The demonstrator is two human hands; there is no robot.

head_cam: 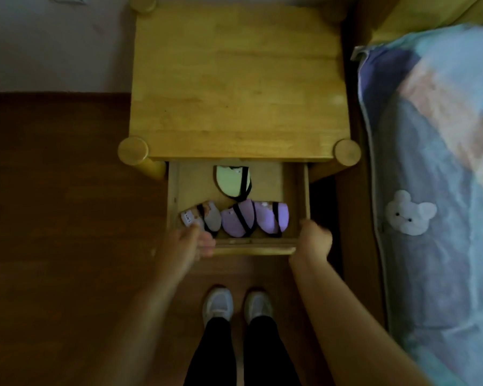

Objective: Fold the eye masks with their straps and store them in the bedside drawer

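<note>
The wooden bedside drawer [293,190] stands pulled out under the nightstand top. Inside lie several folded eye masks wrapped in black straps: a pale green one [229,181] at the back, a grey one [211,218] front left, and two purple ones [239,222] [273,218] side by side at the front. My left hand [191,240] rests on the drawer's front left corner, fingers curled over the edge next to the grey mask. My right hand [315,238] grips the drawer's front right corner.
The nightstand top [237,87] is bare wood with round corner posts. A bed with a patterned cover and a small white plush bear [409,213] runs along the right. Dark wooden floor lies to the left, and my white shoes [236,305] stand just below the drawer.
</note>
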